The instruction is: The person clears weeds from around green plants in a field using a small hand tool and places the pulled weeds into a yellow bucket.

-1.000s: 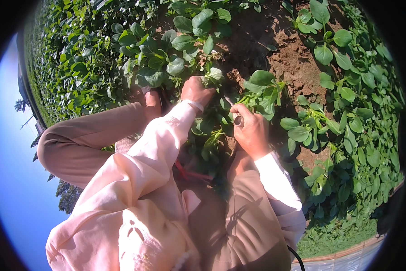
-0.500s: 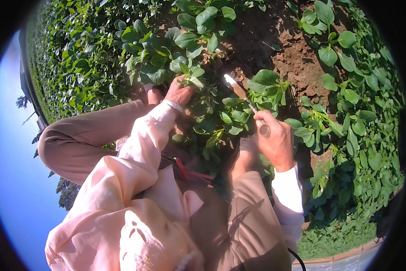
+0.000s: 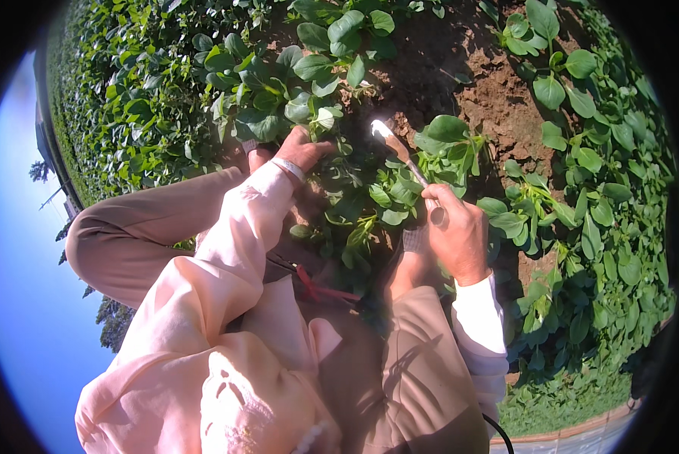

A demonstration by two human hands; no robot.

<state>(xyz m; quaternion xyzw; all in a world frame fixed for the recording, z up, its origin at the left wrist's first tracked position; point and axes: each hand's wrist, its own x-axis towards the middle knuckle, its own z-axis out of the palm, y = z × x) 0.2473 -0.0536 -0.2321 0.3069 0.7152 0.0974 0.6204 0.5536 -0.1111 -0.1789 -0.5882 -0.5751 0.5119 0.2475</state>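
Metal tool in the right hand, blade tip bright over the leaves

The hand tool (image 3: 413, 170) has a flat blade, glaring white at the tip and rusty brown behind it, a slim metal shank and a round, tube-like handle end. It slants over the lower left edge of the strip of bare soil (image 3: 498, 110), which is reddish, crumbly and cracked. The right hand (image 3: 460, 234) is closed firmly around the handle. A leafy plant (image 3: 445, 140) with smooth, rounded, spoon-shaped leaves stands just beside the blade.

The left hand (image 3: 302, 150) is curled by the soil's left edge, a finger pointing right; whether it has hold of any stem I cannot tell. A pale leaf (image 3: 326, 117) shows just beyond its knuckles, near a cluster of broad leaves (image 3: 256, 91). A light band (image 3: 289, 168) circles that wrist, below which hangs a loosely creased pink sleeve (image 3: 241, 219). Matte brown trousers (image 3: 430, 363) and a thin red strip (image 3: 320, 287) lie nearer the body.

Half a second ago a leafy sprig stood out of the left fist; it no longer shows there. The tool has barely shifted since then, but a second ago it was lower among the leaves, with the right hand farther left.
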